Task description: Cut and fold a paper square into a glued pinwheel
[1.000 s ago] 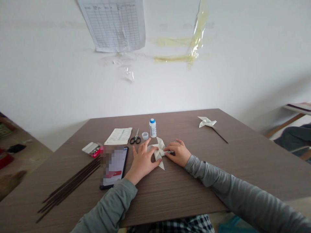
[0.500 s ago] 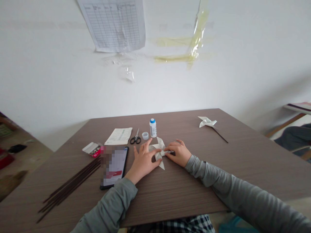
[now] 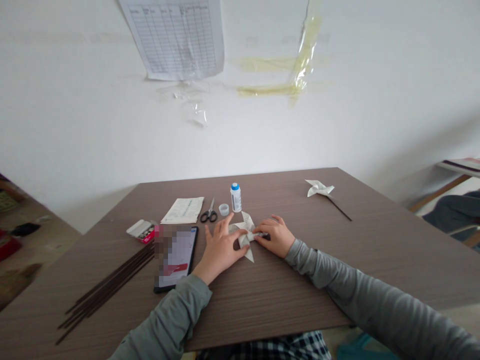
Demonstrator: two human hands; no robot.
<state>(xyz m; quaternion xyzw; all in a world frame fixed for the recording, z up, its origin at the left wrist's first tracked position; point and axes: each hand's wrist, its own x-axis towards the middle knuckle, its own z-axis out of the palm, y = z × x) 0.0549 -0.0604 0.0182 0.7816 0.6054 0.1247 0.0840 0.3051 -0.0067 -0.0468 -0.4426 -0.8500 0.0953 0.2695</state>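
A printed-paper pinwheel (image 3: 248,254) lies on the brown table between my hands, its pointed blades spread around the middle. My left hand (image 3: 222,245) reaches over it from the left, thumb and index finger closed on the paper near its centre while the other fingers stay raised. From the right, my right hand (image 3: 276,237) pinches the right-hand blade between thumb and fingertips. Just beyond the paper stands a white glue bottle (image 3: 236,198) with a blue top. Beside the bottle sit a clear cap (image 3: 224,209) and black-handled scissors (image 3: 209,215).
A finished-looking pinwheel on a dark stick (image 3: 319,188) lies at the back right. Left of my hands are a phone (image 3: 180,255), several dark sticks (image 3: 108,282), an opened small red-and-white box (image 3: 141,230) and a folded printed sheet (image 3: 183,210). The wall rises behind the table (image 3: 375,240).
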